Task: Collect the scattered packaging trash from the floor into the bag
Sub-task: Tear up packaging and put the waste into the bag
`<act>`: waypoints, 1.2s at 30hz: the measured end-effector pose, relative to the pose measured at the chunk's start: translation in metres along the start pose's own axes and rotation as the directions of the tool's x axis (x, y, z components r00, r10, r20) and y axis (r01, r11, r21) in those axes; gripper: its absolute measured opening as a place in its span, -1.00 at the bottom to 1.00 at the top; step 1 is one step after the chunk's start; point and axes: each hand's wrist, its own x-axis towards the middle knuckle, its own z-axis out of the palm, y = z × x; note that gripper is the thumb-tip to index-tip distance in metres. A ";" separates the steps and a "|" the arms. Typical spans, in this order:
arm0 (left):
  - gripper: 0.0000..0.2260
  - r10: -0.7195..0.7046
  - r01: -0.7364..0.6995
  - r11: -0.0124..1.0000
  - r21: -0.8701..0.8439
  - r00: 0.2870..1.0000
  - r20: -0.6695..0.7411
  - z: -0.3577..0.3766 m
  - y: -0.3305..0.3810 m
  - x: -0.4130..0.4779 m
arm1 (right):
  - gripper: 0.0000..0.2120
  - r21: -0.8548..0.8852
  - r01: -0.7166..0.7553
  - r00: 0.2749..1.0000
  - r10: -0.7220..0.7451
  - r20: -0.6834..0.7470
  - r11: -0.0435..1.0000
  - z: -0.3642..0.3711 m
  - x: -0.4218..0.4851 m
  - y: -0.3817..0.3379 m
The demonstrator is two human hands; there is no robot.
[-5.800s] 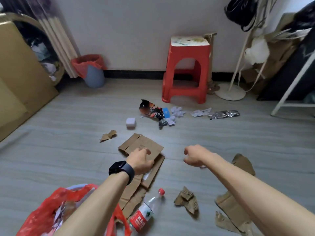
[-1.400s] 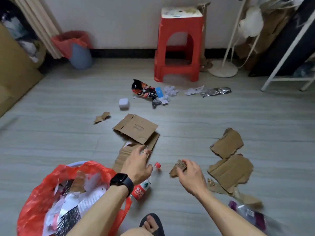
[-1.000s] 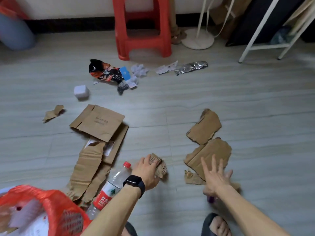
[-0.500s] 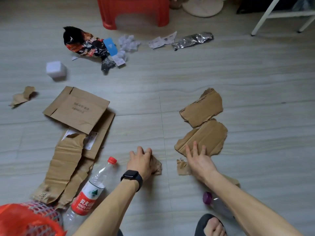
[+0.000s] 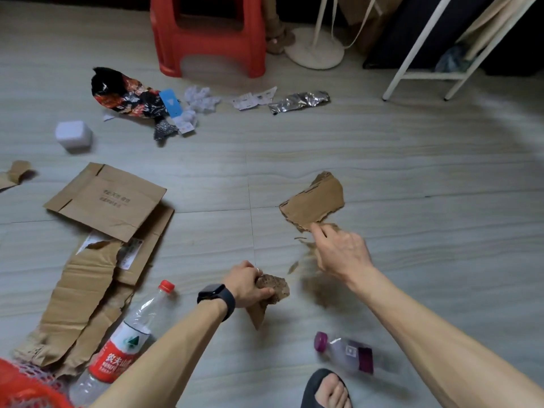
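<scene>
Now right hand [image 5: 341, 254] lifting torn cardboard [image 5: 313, 203] off floor.

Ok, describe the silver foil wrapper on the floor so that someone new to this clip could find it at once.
Start at the red plastic stool at the top of the view. On the grey floor in front of it lies a row of litter; the crumpled silver foil wrapper is its right-hand end, next to a torn white paper scrap. It is the only shiny metallic piece there.
</scene>
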 end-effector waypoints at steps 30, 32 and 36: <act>-0.55 -0.088 0.086 0.996 -0.019 0.945 -0.315 -0.070 0.098 0.216 | -0.78 0.678 -0.735 0.428 0.795 0.430 0.030 0.128 0.019 0.126; -0.56 -0.130 0.077 0.980 -0.184 0.947 -0.292 -0.073 0.099 0.217 | -0.77 0.693 -0.721 0.427 0.789 0.443 0.001 0.127 0.020 0.122; -0.67 -0.241 0.169 0.930 -0.327 0.951 -0.195 -0.095 0.084 0.182 | -0.78 0.684 -0.728 0.427 0.751 0.503 -0.044 0.101 0.014 0.106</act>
